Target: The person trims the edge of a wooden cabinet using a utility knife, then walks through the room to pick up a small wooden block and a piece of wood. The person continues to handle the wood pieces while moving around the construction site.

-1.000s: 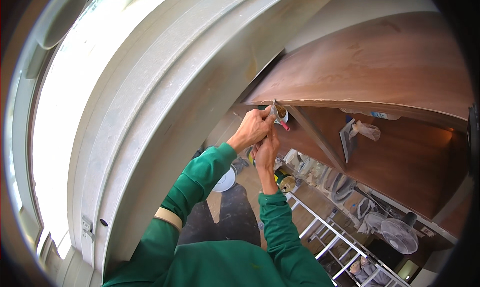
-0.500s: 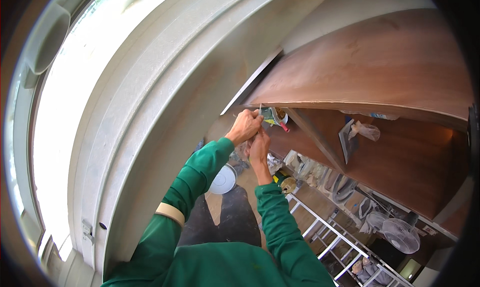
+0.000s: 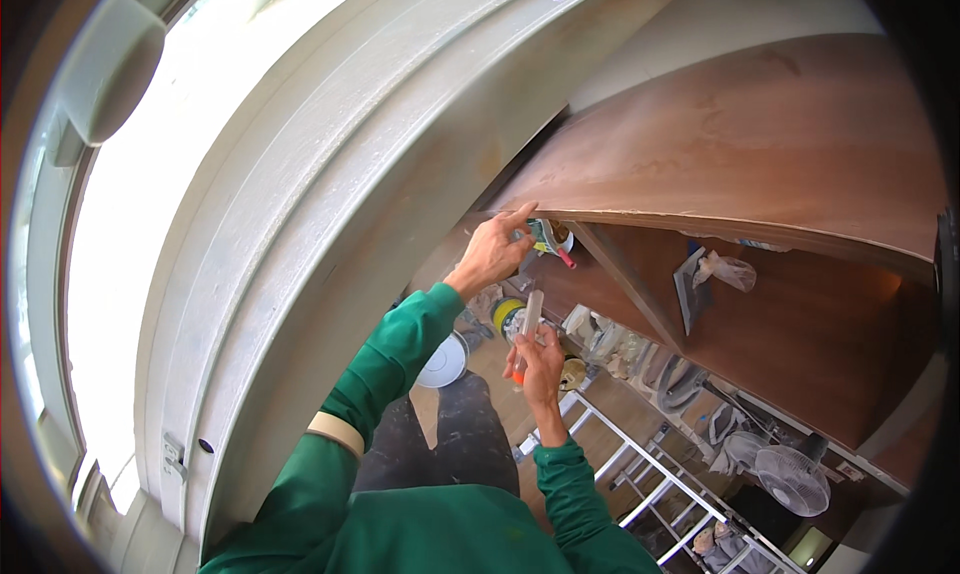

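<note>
The left grip (image 3: 490, 252) has its index finger stretched out, the tip at the front edge of the brown cabinet panel (image 3: 735, 139); its other fingers bend loosely, with nothing visibly held. The right grip (image 3: 541, 366), below the left and slightly to its right, is closed around a pale, narrow, flat tool (image 3: 533, 312), which points upward from the fingers and stands apart from the panel. An orange patch (image 3: 518, 377) shows just left of the right grip; whether it belongs to the tool is unclear.

The step in hand seems to be feeling along the panel's edge by fingertip, with the tool held clear. Bringing the tool to that edge would call for raising the right grip beside the left fingertip, turning the tool's flat face to the wood and moving the finger aside. The red-handled item (image 3: 566, 259), just right of the left grip, looks close enough to be knocked, so a short, careful lift would suit. A white round bucket (image 3: 443, 362) is left of the right grip.
</note>
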The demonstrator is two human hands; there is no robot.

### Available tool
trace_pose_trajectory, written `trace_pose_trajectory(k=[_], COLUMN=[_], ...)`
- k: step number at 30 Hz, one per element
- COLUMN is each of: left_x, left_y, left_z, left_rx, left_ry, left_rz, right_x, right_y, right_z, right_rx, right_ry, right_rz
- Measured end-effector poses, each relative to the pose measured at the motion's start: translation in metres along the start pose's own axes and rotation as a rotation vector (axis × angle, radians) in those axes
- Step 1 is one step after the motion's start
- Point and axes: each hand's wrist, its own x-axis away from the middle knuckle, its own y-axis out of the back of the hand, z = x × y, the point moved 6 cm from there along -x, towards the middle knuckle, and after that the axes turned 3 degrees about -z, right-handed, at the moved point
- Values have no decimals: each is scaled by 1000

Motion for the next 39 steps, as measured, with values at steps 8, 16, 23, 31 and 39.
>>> trace_pose_trajectory(k=[8,16,23,31,39], left_x=[1,16,0,-16,-9], left_y=[-10,19,-1,-13,-12], left_z=[-4,17,-1,7,3], left_rx=[-30,191,305,176,168], left_ry=[-86,170,380,191,288], left_rz=[-8,-115,116,89,74], right_x=[17,-47,-92,-97,-79], right_y=[9,-42,-53,-52,-57], right_z=[10,43,52,53,74], right_rx=[88,141,182,216,217], right_ry=[-15,-15,-3,0,-26], right_rz=[22,95,-34,-24,-33])
